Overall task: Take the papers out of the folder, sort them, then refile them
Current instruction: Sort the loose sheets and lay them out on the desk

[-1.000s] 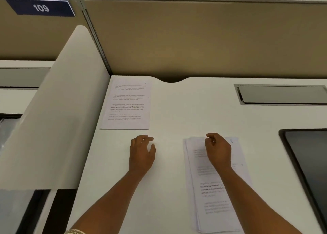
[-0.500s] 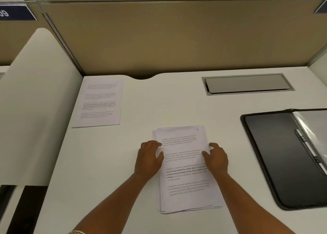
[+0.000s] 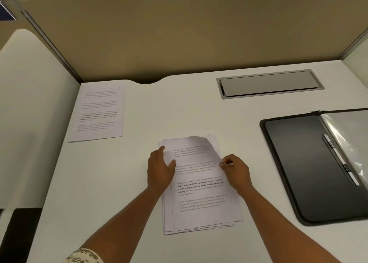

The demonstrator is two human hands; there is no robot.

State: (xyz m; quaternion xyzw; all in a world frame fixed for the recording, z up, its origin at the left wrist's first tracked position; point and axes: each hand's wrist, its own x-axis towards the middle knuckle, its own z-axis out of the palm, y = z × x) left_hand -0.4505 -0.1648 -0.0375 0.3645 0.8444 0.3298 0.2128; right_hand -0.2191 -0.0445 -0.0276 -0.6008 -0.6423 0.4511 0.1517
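A loose stack of printed papers (image 3: 199,193) lies on the white desk in front of me. The top sheet (image 3: 191,149) curls up at its far edge. My left hand (image 3: 160,168) rests on the stack's left side, thumb on the sheet and fingers along its edge. My right hand (image 3: 236,170) pinches the top sheet's right edge between thumb and fingers. One separate printed sheet (image 3: 99,111) lies flat at the desk's far left. The open black folder (image 3: 310,163) with a clear plastic cover and a metal fastener lies at the right.
A grey cable flap (image 3: 268,83) is set into the desk (image 3: 179,107) at the back right. A beige partition wall (image 3: 179,34) closes the back, and a white side panel (image 3: 29,113) stands on the left.
The top sheet's far edge has lifted and curled. My right hand has closed on its right edge, and my left hand has shifted up along the left edge.
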